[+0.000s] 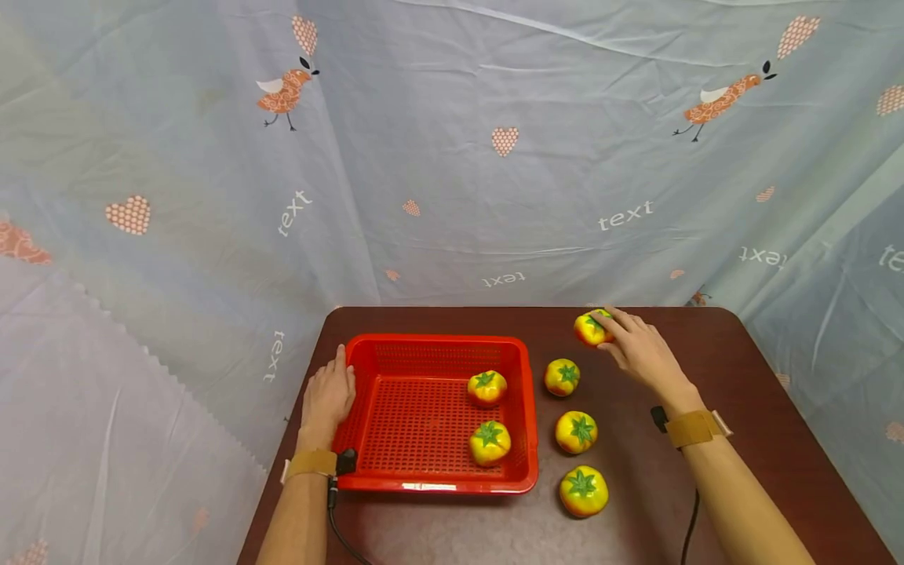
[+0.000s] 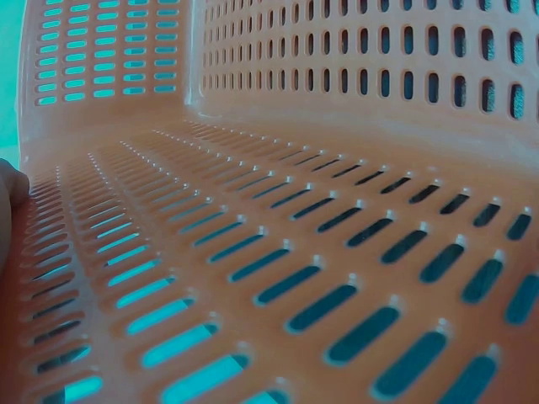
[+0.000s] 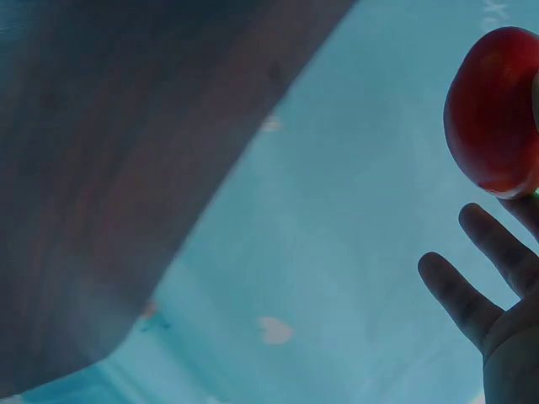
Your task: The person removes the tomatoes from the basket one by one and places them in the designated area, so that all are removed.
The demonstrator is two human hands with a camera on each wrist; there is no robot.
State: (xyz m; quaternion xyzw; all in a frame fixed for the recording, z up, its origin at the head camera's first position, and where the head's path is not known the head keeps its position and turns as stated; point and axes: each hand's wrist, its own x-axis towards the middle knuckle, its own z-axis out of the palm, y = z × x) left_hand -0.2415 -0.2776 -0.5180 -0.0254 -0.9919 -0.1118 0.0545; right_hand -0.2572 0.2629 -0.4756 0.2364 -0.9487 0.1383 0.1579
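Observation:
In the head view my right hand point(image 1: 639, 349) pinches a yellow-and-red tomato point(image 1: 592, 328) with a green star-shaped top, near the table's far edge. The right wrist view shows the red underside of this tomato point(image 3: 493, 114), with two fingers spread apart from it. My left hand point(image 1: 328, 396) holds the left rim of a red perforated plastic basket point(image 1: 438, 339), index finger pointing forward. A fingertip point(image 2: 10, 198) shows at the left edge of the left wrist view, against the basket's inside. Two tomatoes point(image 1: 487, 388) sit in the basket's right part.
Three more tomatoes point(image 1: 576, 431) stand in a column on the dark brown table point(image 1: 636, 486), just right of the basket. A patterned cloth point(image 1: 452, 157) hangs behind the table and along its sides. A cable point(image 1: 342, 537) runs from each wrist camera.

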